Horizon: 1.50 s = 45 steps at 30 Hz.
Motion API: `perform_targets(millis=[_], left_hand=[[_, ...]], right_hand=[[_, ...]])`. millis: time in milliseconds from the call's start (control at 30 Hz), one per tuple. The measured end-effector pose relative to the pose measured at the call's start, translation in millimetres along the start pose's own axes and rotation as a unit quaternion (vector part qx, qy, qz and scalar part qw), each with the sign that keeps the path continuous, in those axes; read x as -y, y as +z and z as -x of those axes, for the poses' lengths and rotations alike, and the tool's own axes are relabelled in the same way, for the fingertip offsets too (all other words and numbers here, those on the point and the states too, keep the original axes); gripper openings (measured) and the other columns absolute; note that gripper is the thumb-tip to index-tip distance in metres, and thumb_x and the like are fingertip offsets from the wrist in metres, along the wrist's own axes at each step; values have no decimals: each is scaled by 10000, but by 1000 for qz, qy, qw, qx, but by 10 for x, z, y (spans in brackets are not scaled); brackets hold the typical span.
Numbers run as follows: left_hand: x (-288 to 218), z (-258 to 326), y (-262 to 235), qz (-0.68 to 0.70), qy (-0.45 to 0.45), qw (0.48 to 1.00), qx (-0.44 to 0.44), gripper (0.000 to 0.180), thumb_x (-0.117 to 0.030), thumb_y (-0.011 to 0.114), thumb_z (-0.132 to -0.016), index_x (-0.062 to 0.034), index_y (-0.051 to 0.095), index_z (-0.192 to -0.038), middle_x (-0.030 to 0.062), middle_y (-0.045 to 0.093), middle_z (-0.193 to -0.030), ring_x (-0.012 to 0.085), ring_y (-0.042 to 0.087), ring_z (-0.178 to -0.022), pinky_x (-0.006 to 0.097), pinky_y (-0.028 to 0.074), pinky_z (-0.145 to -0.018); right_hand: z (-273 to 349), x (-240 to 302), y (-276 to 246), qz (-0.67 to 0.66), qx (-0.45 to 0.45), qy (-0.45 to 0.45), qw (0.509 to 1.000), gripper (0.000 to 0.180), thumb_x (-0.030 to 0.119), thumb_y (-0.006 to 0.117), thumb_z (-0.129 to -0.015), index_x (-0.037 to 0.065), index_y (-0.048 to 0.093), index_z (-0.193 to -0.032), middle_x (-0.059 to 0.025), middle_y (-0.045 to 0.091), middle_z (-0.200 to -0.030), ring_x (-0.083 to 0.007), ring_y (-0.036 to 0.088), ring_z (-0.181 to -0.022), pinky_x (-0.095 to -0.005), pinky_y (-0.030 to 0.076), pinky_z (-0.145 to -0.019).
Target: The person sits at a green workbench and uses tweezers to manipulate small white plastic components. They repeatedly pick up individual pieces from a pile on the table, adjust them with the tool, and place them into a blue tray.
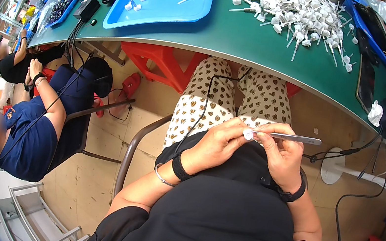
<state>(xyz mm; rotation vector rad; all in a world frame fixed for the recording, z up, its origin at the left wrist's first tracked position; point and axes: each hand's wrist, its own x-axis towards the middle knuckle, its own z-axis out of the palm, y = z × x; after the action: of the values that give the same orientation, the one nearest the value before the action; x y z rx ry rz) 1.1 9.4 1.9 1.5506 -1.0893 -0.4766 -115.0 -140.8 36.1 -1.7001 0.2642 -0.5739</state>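
The left hand point(219, 144) is closed in a pinch, thumb and fingertips gripping a small round white piece point(248, 134). Just beside it, the right hand point(284, 159) has its fingers curled tight around a slim silver tool point(309, 140), its thumb close by the piece. Both are over the lap, nearer the body than the green counter point(225, 40). Beyond the hands on that counter lie a heap of white parts point(298, 19) and, farther to the left, a blue tray point(179, 12) with a few more; well left of the hands, a person in navy point(33, 134) sits.
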Motion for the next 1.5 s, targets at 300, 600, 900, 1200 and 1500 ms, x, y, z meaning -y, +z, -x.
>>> perform_targets(millis=[300,600,900,1200,1500], left_hand=[[-20,-2,-7,-2,-6,1000,-1,153,-86,662,-994,-2,701,-1116,88,644,-935,226,629,-842,330,516,-741],[-30,-13,-7,46,-15,999,-1,140,-86,657,-999,-2,708,-1098,86,645,-933,217,630,-841,321,512,-746],[15,-12,2,-28,15,999,-12,129,-83,662,-992,-9,710,-1086,91,654,-932,229,634,-836,327,518,-732],[14,-12,8,-23,16,1000,-11,120,-81,657,-993,-12,712,-1075,91,656,-924,232,635,-834,329,517,-730],[7,-11,8,-28,14,999,-11,117,-79,666,-985,-10,710,-1068,89,653,-920,240,633,-830,334,518,-733]], right_hand=[[-5,16,-19,46,15,-20,999,92,40,743,-922,-5,701,-991,-93,717,-927,-168,709,-788,-284,565,-718],[-21,16,-2,-80,8,36,996,94,24,706,-956,-42,677,-1016,-84,727,-908,-134,716,-819,-261,569,-716],[-1,-21,21,-37,-6,19,999,114,42,705,-961,-42,690,-1037,-83,724,-897,-143,717,-800,-271,570,-702],[-2,-33,18,0,-8,7,1000,86,35,711,-954,-29,682,-1004,-84,719,-871,-149,717,-777,-276,561,-682],[0,-45,14,-1,-7,12,1000,90,42,711,-956,-29,682,-1003,-84,714,-864,-148,715,-771,-276,560,-684]])
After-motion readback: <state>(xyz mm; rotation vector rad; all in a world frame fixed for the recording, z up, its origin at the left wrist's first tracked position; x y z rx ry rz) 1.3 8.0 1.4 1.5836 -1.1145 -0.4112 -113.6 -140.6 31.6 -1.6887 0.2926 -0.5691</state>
